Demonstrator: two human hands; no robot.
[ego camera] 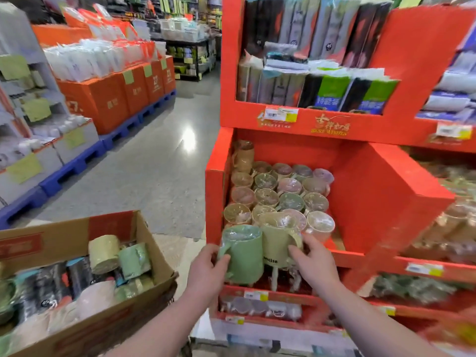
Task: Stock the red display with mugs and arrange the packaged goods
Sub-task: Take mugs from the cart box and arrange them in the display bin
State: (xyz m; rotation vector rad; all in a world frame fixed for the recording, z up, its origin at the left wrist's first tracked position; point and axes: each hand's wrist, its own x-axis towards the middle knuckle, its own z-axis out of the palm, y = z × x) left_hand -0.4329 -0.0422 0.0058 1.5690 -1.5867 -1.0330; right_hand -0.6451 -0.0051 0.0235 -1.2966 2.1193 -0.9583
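Head view shows my left hand [206,269] gripping a wrapped green ceramic mug [243,253] and my right hand [313,264] gripping a wrapped pale yellow-green mug [279,240], both at the front edge of the red cardboard display [381,191], whose middle shelf carries rows of wrapped mugs [278,194].

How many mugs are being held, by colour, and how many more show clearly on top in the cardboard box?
held green mug, in left hand: 1
held pale yellow mug, in right hand: 1
boxed green mug, in cardboard box: 1
boxed pale yellow mug: 1
Total: 4
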